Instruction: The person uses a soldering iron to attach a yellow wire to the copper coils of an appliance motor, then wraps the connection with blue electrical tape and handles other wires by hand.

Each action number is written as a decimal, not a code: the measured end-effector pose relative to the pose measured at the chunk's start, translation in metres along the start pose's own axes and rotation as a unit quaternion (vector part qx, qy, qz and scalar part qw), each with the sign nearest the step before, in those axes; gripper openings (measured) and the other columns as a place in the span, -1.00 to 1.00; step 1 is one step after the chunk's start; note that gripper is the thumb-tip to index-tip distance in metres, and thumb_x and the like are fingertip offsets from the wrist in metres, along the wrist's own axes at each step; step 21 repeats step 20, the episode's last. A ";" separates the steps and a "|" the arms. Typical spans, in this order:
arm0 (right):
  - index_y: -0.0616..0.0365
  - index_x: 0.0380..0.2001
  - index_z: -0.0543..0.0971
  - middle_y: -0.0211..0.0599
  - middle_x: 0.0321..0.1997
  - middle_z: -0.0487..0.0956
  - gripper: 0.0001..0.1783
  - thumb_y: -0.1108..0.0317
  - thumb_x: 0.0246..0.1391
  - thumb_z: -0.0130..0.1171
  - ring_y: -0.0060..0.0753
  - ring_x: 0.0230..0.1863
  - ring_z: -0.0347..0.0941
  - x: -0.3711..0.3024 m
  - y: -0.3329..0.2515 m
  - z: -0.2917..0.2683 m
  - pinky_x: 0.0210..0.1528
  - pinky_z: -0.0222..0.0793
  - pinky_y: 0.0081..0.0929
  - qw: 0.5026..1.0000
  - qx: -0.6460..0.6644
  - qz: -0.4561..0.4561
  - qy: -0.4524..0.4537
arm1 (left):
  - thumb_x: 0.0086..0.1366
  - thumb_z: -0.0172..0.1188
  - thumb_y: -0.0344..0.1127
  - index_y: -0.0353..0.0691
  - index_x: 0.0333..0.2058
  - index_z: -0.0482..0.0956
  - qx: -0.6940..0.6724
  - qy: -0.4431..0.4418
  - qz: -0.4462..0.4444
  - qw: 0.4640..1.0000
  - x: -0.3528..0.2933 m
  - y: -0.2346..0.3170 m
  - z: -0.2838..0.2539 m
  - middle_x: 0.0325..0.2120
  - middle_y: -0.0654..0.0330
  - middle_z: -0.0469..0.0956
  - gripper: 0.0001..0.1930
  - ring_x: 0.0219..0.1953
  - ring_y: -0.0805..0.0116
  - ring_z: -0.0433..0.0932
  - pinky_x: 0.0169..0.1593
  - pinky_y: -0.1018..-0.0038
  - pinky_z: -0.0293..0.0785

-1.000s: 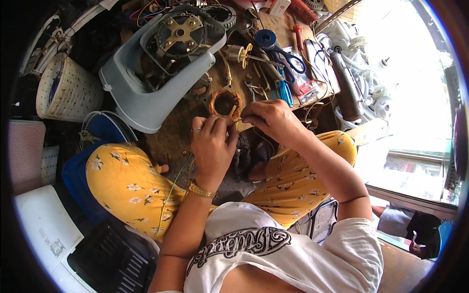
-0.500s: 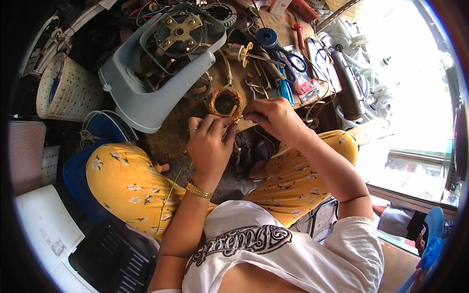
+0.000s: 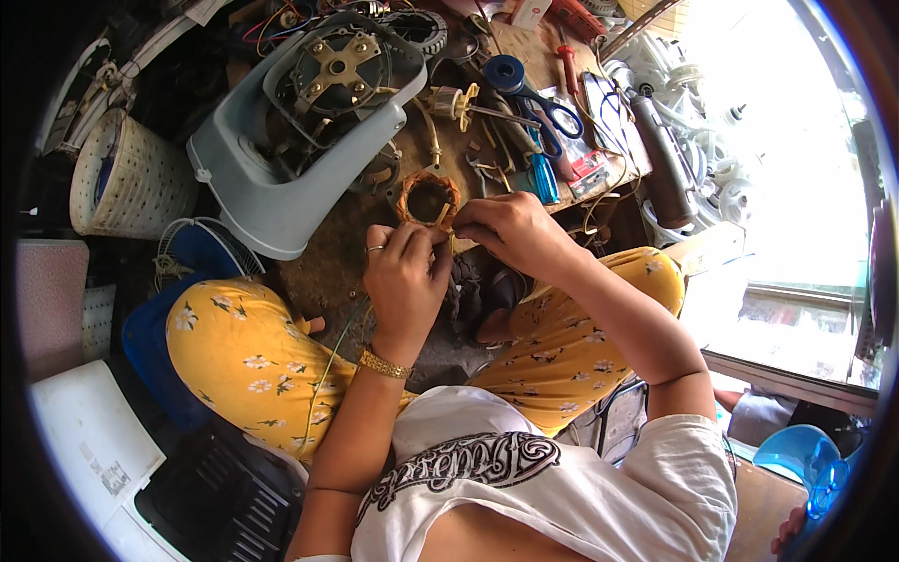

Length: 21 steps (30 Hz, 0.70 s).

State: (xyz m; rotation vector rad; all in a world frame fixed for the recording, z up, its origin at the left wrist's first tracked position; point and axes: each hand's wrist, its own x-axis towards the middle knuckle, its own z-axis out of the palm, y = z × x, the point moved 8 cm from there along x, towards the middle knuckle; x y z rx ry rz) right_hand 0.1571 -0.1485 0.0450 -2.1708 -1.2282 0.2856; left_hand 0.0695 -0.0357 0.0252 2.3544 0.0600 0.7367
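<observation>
My left hand (image 3: 405,272), with a ring and a gold bracelet, has its fingers closed on a thin yellowish wire lead (image 3: 444,214). Right beside it, the fingertips of my right hand (image 3: 506,228) are pinched at the same wire lead, and the two hands nearly touch. Just beyond my fingers, on the near edge of the wooden bench, lies a ring-shaped motor coil (image 3: 404,197) with orange-brown wrapped windings. The wire's tips are partly hidden by my fingers. A thin green wire (image 3: 330,365) hangs beside my left forearm.
A grey fan housing (image 3: 365,155) stands left on the bench (image 3: 328,272). A rotor with shaft (image 3: 454,103), pliers (image 3: 488,172), blue-handled scissors (image 3: 560,120), a blue screwdriver (image 3: 543,178) and a red one (image 3: 567,67) lie beyond. At lower right, another person's hand (image 3: 791,529) is near a blue plastic piece (image 3: 791,451).
My right hand has shifted slightly left and down, and its fingertips have come closer to my left hand's. At lower right, the blue plastic piece and the other person's hand have moved.
</observation>
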 end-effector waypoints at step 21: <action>0.14 0.11 0.56 -0.16 -0.37 0.69 -0.47 0.19 0.11 0.44 -0.13 -0.33 0.65 -0.001 0.001 -0.041 -0.26 0.54 -0.21 0.983 -0.176 0.043 0.021 | 0.20 0.47 -0.32 -0.14 -0.20 0.64 -0.060 -0.005 -0.097 0.993 -0.007 -0.012 -0.017 -0.35 0.23 0.67 -0.77 -0.26 0.18 0.53 -0.10 0.27 0.44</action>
